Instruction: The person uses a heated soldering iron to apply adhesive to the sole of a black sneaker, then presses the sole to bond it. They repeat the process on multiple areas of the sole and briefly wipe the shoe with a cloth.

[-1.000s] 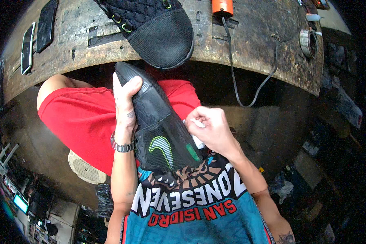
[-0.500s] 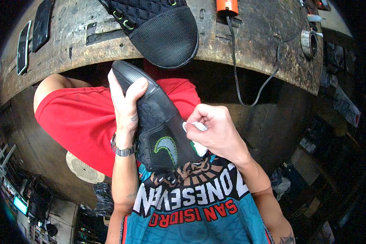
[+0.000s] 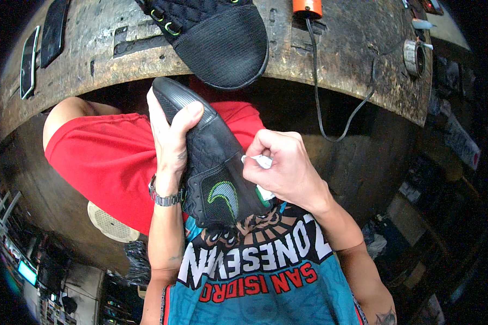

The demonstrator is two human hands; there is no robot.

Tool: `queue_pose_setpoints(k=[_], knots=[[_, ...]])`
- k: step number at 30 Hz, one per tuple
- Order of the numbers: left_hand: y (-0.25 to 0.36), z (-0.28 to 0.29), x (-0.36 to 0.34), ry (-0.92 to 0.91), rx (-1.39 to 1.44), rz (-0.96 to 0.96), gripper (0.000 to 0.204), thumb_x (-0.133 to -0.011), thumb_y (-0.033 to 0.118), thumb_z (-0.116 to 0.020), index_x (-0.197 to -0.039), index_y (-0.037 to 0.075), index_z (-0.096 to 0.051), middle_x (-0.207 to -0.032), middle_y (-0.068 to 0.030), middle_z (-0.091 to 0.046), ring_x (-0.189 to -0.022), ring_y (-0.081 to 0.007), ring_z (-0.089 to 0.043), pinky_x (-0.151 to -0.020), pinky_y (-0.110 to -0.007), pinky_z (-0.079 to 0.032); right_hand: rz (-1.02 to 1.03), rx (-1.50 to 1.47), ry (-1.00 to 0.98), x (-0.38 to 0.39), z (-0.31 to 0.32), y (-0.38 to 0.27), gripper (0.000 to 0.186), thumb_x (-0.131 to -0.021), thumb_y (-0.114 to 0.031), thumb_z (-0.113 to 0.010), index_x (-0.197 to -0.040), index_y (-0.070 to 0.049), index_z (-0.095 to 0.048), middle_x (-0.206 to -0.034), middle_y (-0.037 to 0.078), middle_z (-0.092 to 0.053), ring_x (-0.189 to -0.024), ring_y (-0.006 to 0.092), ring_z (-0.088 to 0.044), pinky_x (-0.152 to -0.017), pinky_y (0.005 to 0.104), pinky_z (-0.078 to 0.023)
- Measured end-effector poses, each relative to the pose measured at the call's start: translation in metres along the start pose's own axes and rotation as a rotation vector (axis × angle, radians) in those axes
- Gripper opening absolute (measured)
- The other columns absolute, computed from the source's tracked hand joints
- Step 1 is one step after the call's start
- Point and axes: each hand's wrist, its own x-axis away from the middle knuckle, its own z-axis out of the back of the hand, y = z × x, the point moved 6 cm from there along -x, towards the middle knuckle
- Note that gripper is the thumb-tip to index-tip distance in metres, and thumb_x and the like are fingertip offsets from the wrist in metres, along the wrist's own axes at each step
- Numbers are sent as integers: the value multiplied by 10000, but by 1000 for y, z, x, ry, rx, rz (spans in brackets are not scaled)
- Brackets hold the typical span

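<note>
A black shoe [image 3: 217,149] with a grey, green-edged side mark lies tilted across my lap, its toe pointing up and left. My left hand [image 3: 172,127] is wrapped round its front part, the thumb over the sole edge and the fingers mostly hidden behind. In my right hand [image 3: 284,168] a crumpled white cloth [image 3: 263,161] is pinched between thumb and fingers, against the lower sidewall near the heel. A green and white bit of it shows below the hand; whether it is fabric or paper is hard to tell. A matching black shoe [image 3: 222,49] rests on the table, toe toward me.
The worn wooden table [image 3: 287,67] curves across the far side. On it are an orange device [image 3: 307,7] with a dark cable [image 3: 331,140] hanging off the edge, a roll of tape [image 3: 413,58], and two flat dark slabs, one being a white-edged slab [image 3: 30,62]. A beige stool [image 3: 113,223] stands at left.
My right hand has shifted slightly along the shoe's sidewall, away from the heel, and less of the white cloth shows. My left hand keeps its hold on the shoe.
</note>
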Motion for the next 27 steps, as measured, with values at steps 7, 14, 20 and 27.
queue_pose_setpoints(k=[7, 14, 20, 27], knots=[[-2, 2, -2, 30, -6, 1, 728, -804, 277, -785, -1393, 8, -450, -1096, -102, -592, -939, -178, -594, -846, -329, -520, 364, -33, 330, 4, -10, -6, 149, -768, 34, -769, -821, 12, -632, -782, 126, -689, -644, 222, -678, -605, 300, -528], [1, 0, -3, 9, 10, -1, 710, -817, 226, -780, -1402, 5, -443, -1076, -90, -606, -916, -168, -605, -827, -317, -528, 174, -17, 79, 3, -3, 0, 132, -771, 44, -750, -810, 16, -627, -770, 136, -685, -657, 230, -691, -611, 305, -537], [-2, 2, -1, 32, 20, 8, 744, -813, 227, -787, -1423, 4, -424, -1101, -101, -602, -930, -171, -600, -834, -324, -528, 350, 13, 274, -2, -9, -8, 149, -762, 25, -758, -798, 12, -614, -747, 142, -671, -623, 239, -680, -577, 319, -523], [-4, 2, -4, -3, 23, -1, 743, -816, 256, -791, -1415, 8, -426, -1113, -100, -586, -942, -184, -595, -841, -334, -526, 223, 77, 53, -9, -1, -7, 151, -767, -2, -765, -779, -9, -615, -713, 127, -656, -610, 248, -676, -563, 327, -518]])
